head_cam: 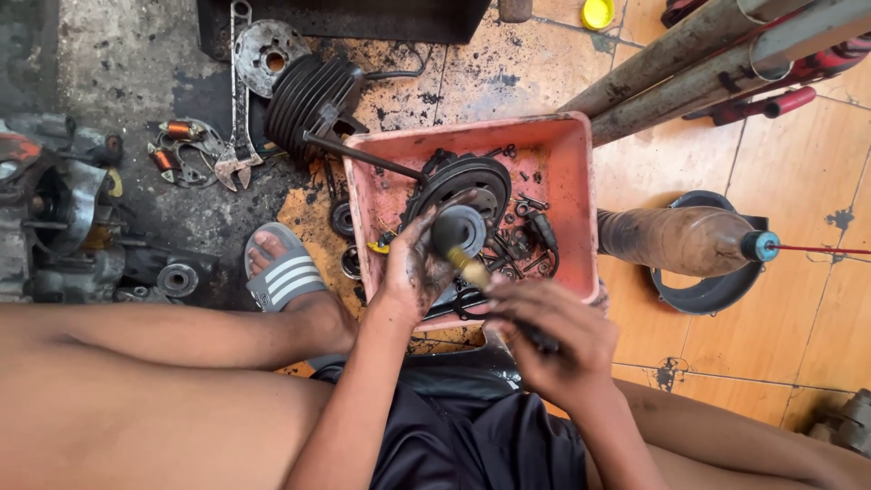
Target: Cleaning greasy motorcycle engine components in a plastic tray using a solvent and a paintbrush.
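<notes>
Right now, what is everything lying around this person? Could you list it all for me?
plastic tub: one, pink, on the floor ahead, holding greasy metal parts
round metal part: one, dark grey, held over the tub
brush: one, yellowish, against the round part
finned cylinder: one, black, left of the tub
adjustable wrench: one, silver, far left floor
engine casing: one, grey, left edge
bottle: one, brown, lying right of the tub
pipes: two, grey, top right
cap: one, yellow, top
sandal: one, grey striped, on a foot
left hand: holds the round part
right hand: holds the brush
</notes>
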